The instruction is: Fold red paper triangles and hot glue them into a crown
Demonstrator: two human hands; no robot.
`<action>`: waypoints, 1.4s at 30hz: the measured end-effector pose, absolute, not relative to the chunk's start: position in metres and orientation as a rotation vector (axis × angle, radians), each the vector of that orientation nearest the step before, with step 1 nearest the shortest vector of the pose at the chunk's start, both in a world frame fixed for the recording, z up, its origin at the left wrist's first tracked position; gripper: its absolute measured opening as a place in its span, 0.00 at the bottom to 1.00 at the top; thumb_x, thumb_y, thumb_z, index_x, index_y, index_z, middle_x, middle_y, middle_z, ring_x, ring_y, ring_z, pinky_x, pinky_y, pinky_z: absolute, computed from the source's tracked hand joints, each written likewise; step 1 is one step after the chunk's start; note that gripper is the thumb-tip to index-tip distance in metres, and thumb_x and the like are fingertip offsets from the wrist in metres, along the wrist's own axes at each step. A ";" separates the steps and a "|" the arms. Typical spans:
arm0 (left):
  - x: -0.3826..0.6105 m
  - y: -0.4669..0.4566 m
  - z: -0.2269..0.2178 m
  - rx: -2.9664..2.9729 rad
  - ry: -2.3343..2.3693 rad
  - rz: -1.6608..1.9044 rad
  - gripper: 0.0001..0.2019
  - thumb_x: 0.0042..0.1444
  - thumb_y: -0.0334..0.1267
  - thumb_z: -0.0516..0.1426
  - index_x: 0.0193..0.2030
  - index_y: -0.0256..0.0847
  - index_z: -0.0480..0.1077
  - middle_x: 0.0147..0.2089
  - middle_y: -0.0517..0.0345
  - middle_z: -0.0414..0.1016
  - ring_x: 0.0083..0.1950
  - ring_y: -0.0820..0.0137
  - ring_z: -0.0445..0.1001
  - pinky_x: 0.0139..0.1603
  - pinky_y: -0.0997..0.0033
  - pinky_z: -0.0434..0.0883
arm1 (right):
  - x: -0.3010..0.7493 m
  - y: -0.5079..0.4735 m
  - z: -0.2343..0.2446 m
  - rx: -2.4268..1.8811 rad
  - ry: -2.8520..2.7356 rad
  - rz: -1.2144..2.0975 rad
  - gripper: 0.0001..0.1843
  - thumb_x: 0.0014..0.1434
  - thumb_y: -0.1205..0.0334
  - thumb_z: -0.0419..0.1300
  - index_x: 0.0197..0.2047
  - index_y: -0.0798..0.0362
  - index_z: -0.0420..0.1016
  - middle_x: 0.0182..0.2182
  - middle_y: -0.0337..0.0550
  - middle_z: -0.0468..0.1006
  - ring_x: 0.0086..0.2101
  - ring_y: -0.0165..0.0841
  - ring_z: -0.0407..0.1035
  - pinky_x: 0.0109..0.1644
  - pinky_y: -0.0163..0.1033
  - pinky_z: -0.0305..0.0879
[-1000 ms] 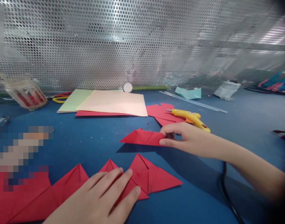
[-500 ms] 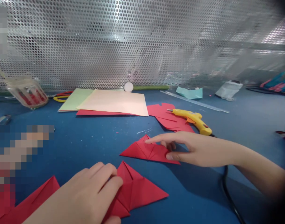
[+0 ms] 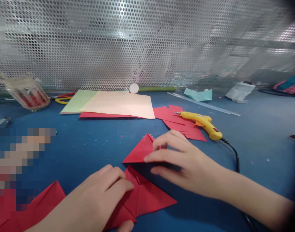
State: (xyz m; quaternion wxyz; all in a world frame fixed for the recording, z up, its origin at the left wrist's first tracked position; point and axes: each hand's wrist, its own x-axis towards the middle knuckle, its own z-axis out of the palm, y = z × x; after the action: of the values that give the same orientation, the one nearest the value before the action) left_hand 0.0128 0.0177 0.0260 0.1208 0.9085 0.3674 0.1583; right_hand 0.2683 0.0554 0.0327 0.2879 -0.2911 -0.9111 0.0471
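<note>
My right hand (image 3: pixel 176 161) grips a folded red paper triangle (image 3: pixel 140 150) and holds its near edge lifted a little off the blue table (image 3: pixel 94 145). The fingers wrap over the top and the thumb sits underneath. My left hand (image 3: pixel 99 196) lies with curled fingers pressing on a larger piece of folded red paper (image 3: pixel 147 199) at the front of the table. More folded red paper (image 3: pixel 46 199) spreads to the left under my forearm.
A yellow glue gun (image 3: pixel 203 124) with a black cord lies on red paper scraps (image 3: pixel 171 117). Peach, green and red sheets (image 3: pixel 118 104) are stacked behind. Scissors (image 3: pixel 61 98), a clear jar (image 3: pixel 26 93), a white ball (image 3: pixel 133 88) and teal paper (image 3: pixel 198 95) sit near the perforated metal wall.
My right hand has drawn the red triangle nearer and left, beside the larger piece, and tilted it up. My left hand slid the larger red paper toward me and curled its fingers.
</note>
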 end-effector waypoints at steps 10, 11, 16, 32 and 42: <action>0.016 0.017 0.021 2.565 1.052 0.563 0.16 0.49 0.29 0.54 0.45 0.48 0.69 0.42 0.62 0.74 0.42 0.68 0.74 0.43 0.70 0.73 | 0.244 0.033 0.034 -0.877 -2.516 0.590 0.09 0.65 0.58 0.58 0.44 0.51 0.77 0.37 0.42 0.78 0.38 0.33 0.70 0.44 0.38 0.66; 0.016 0.017 0.023 2.515 1.061 0.542 0.16 0.50 0.30 0.55 0.45 0.49 0.69 0.43 0.64 0.74 0.42 0.69 0.74 0.43 0.71 0.73 | 0.243 0.033 0.033 -0.900 -2.483 0.695 0.07 0.64 0.60 0.60 0.44 0.52 0.77 0.37 0.42 0.78 0.39 0.32 0.71 0.43 0.36 0.66; 0.016 0.018 0.031 2.174 1.135 0.408 0.12 0.53 0.34 0.58 0.44 0.53 0.70 0.45 0.67 0.74 0.46 0.69 0.74 0.46 0.70 0.72 | 0.238 0.029 0.035 -1.054 -2.327 0.963 0.08 0.57 0.69 0.65 0.42 0.52 0.76 0.38 0.39 0.80 0.38 0.30 0.73 0.43 0.32 0.67; 0.014 0.020 0.024 2.484 1.073 0.535 0.14 0.51 0.33 0.57 0.45 0.50 0.67 0.45 0.63 0.76 0.45 0.67 0.76 0.40 0.72 0.75 | 0.241 0.030 0.031 -0.972 -2.262 0.750 0.06 0.61 0.69 0.60 0.40 0.48 0.72 0.33 0.36 0.77 0.33 0.28 0.71 0.37 0.31 0.68; 0.002 0.006 0.021 2.959 1.160 0.528 0.20 0.51 0.33 0.52 0.52 0.48 0.60 0.49 0.61 0.77 0.49 0.62 0.76 0.52 0.63 0.73 | 0.272 0.065 0.028 -1.264 -2.122 0.472 0.16 0.65 0.53 0.56 0.54 0.48 0.66 0.42 0.45 0.74 0.42 0.37 0.70 0.47 0.45 0.68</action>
State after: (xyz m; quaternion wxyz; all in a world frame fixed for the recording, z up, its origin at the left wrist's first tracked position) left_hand 0.0017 0.0060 0.0207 -0.0402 0.9177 0.3598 0.1637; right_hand 0.2722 0.0650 0.0277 0.3084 -0.4782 -0.8027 0.1785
